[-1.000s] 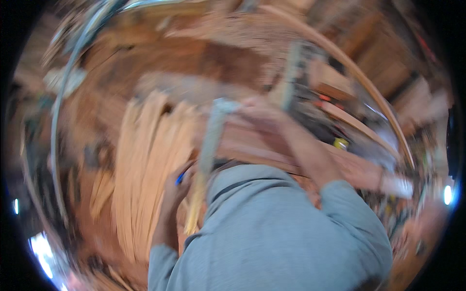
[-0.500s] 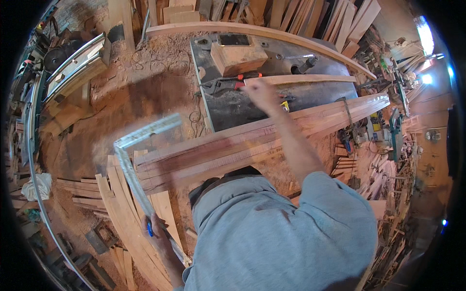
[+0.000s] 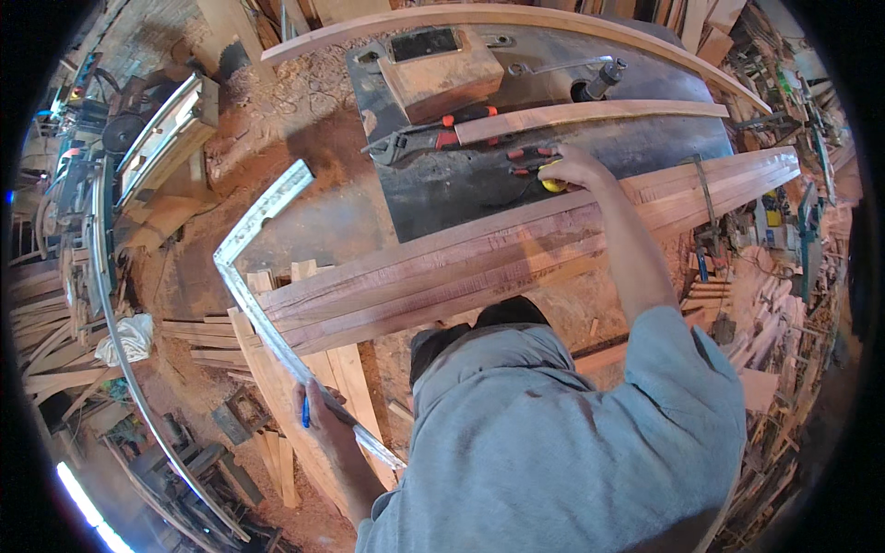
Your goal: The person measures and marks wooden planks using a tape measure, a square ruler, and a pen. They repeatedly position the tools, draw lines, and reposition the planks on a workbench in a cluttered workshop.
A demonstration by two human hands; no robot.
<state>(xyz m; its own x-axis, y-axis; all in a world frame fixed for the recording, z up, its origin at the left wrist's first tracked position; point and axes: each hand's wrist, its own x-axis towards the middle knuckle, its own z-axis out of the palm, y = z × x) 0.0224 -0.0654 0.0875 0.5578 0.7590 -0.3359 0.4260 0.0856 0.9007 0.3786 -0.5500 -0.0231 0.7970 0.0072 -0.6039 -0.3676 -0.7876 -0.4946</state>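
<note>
Nearest you, your left hand is wrapped around the long leg of a big metal framing square, fingers closed on the blade low down, with a blue pen pinched in the same grip. The square's corner sits out at the left end of the stacked timber planks, its short leg angling up over the sawdust floor. Holding it that low keeps the long blade lying along the plank ends while the pen stays ready in the same hand.

Beyond the planks, which run across in front of you from lower left to upper right, your right hand is stretched out over the far edge onto the dark steel machine table. Its fingers are curled down onto a small yellow object, probably a tape measure, though the hand covers most of it, so you can't be sure they have fully closed on it.

Just past that hand lie red-handled pliers, an adjustable wrench with a red grip, and a thin wooden strip laid across the table. A wooden block sits further back, and a long curved wooden rail arcs behind the table.
</note>
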